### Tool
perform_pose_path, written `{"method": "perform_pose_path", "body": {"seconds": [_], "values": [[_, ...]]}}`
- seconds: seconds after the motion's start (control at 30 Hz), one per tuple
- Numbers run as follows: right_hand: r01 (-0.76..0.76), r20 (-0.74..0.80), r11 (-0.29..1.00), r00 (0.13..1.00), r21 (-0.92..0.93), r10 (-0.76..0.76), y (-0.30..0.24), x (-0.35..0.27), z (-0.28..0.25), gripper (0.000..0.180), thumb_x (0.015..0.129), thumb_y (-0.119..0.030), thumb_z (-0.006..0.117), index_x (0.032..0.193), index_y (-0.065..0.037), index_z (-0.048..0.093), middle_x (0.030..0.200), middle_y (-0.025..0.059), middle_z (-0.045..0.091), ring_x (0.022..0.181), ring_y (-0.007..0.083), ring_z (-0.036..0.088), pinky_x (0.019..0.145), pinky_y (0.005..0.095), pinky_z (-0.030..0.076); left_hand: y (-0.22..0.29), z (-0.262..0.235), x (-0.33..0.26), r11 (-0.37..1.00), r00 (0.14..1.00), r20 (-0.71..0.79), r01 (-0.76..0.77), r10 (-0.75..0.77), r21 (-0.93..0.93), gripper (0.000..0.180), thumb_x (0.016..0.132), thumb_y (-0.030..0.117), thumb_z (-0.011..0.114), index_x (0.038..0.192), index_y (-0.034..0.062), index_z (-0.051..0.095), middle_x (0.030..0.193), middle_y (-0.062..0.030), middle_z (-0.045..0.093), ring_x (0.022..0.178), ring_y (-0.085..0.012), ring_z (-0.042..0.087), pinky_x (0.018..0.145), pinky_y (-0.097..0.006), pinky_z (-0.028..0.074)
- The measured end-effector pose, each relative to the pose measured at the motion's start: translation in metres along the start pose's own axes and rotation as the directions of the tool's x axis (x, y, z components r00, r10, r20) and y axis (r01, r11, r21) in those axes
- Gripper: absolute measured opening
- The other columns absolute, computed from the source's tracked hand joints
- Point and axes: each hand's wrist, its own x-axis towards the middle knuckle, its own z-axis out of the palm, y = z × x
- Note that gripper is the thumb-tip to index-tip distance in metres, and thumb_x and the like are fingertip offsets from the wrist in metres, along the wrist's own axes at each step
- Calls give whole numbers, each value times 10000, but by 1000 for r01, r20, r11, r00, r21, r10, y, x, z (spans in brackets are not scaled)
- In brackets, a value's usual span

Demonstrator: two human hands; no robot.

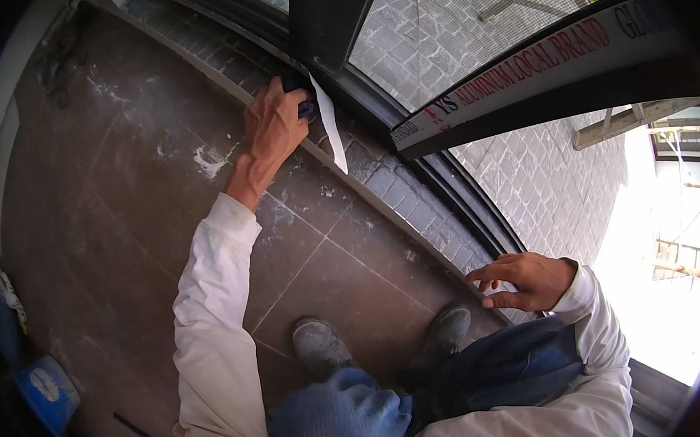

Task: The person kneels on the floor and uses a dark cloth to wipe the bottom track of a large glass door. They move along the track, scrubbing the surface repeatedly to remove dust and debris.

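Note:
My left hand (272, 125) reaches forward to the sill by the dark door frame. Its fingers are closed round a dark crumpled piece (307, 108), whose kind I cannot make out. A white strip (329, 126) hangs right beside it, curving down over the grey paving; whether the two are joined is hidden. My right hand (525, 281) hovers at or rests by the near end of the metal edge strip (399, 219), with fingers apart. Something whitish shows under those fingers, too small to name.
A dark-framed mesh screen (475, 27) and glazed panel with a printed film band (550, 66) stand to the right. Brown floor tiles (206, 253) bear white smears. A blue container (47, 395) sits at left. Outside lie paving and wooden boards (631, 124).

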Motion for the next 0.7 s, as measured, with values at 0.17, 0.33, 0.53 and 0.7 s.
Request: {"method": "perform_pose_path", "body": {"seconds": [0.17,0.33,0.53,0.7], "values": [[-42,-31,998,999,-44,40,-1,-3,0,490,1001,-339,626,1347,7,586,1055,195,718,995,346,685,905,429,530,-54,-16,42,985,996,-84,52,-38,165,287,828,182,748,1114,159,758,1150,-219,634,1061,-420,646,897,-493,530],[-75,-15,996,997,-43,75,2,-3,-4,501,1008,-364,612,1349,1,586,1057,194,720,997,346,685,902,429,532,-93,-28,85,955,945,-261,244,-196,167,256,856,213,738,1104,154,761,1176,-219,652,1065,-428,650,901,-478,531],[-21,-11,999,1000,-39,21,5,2,-5,486,1008,-348,614,1352,-6,591,1074,203,715,1005,350,684,905,431,534,-78,-28,45,979,980,-40,199,-197,44,207,874,269,744,1061,184,769,1101,-184,685,1042,-408,658,878,-462,535],[-30,-17,999,999,-34,30,6,-8,0,482,1004,-337,615,1353,-5,592,1089,220,707,1007,356,683,908,433,534,-84,-30,37,978,968,-197,181,-157,108,190,873,319,758,1020,201,774,1052,-165,690,1018,-397,663,845,-466,536]]}}
